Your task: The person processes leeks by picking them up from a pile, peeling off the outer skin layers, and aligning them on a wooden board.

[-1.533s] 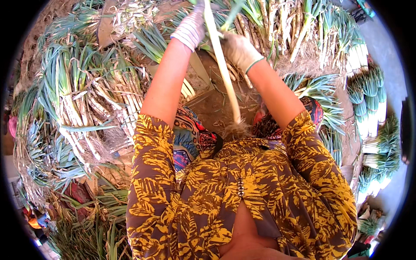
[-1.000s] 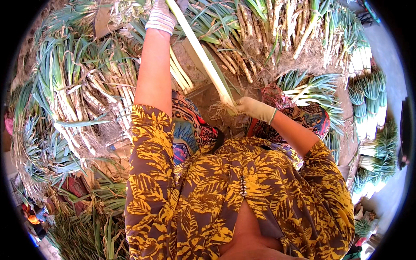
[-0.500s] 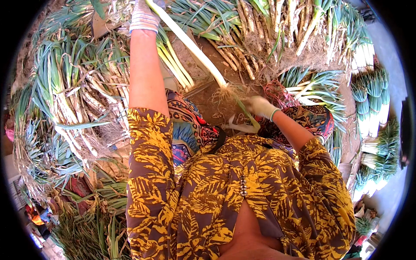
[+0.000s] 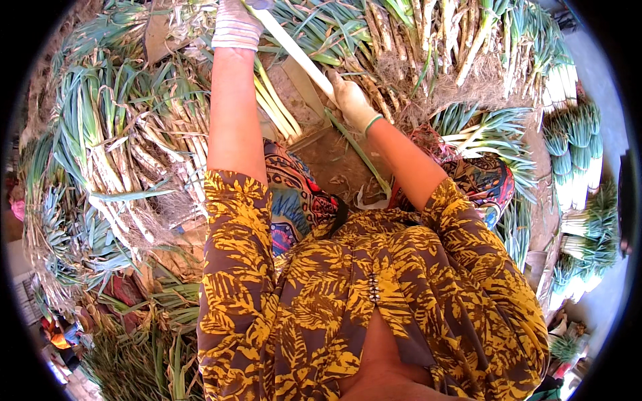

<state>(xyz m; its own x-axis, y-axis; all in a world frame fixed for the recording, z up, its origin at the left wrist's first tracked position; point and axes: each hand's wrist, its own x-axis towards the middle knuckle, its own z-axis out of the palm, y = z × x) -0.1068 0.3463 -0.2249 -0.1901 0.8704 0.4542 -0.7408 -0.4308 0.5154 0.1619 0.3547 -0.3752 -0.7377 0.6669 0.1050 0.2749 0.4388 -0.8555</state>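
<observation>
Up at the top edge, my left hand [image 4: 239, 25], in a striped glove, is closed around a long green onion [image 4: 294, 50]. Its white stalk slants down to the right toward my other hand. There, my gloved right hand [image 4: 353, 101] has its fingers closed at the lower end of the stalk, and the roots are hidden behind it. A long green leaf [image 4: 358, 152] runs from below the right hand toward my lap; whether it is attached to anything I cannot tell. Two or so peeled green onions [image 4: 277, 103] lie to the right of my left forearm.
Unpeeled green onions with dry roots are heaped at the left [image 4: 100, 147] and the far right [image 4: 448, 40]. Peeled green onions [image 4: 478, 137] lie beyond my right knee. Tied bundles [image 4: 572, 157] line the right side. Cut green leaves [image 4: 140, 354] cover the lower left.
My right hand has moved up and left from beside my lap to the lower end of the green onion and closed there. My left hand has shifted slightly right.
</observation>
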